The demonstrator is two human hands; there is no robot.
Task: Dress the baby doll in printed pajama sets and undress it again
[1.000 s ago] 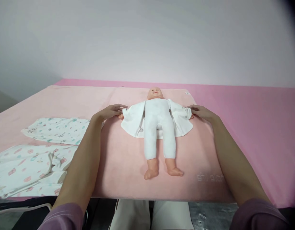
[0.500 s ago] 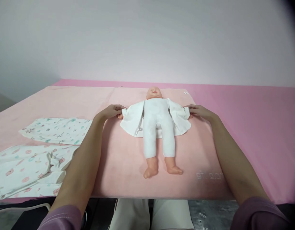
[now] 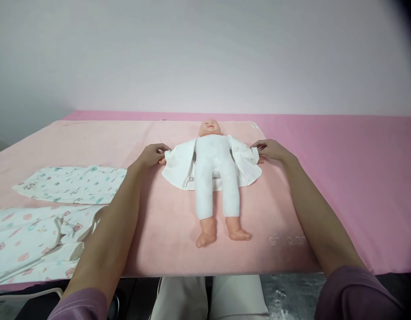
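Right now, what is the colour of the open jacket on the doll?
The open jacket is white; it shows best in the head view.

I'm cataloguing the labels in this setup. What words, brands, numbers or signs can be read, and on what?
None can be read with certainty.
Pale lettering on the near right part of the pale pink mat: too blurred to quote.
Small white tag at the mat's far right corner: too small to read.
White jacket on the doll: no lettering I can make out.
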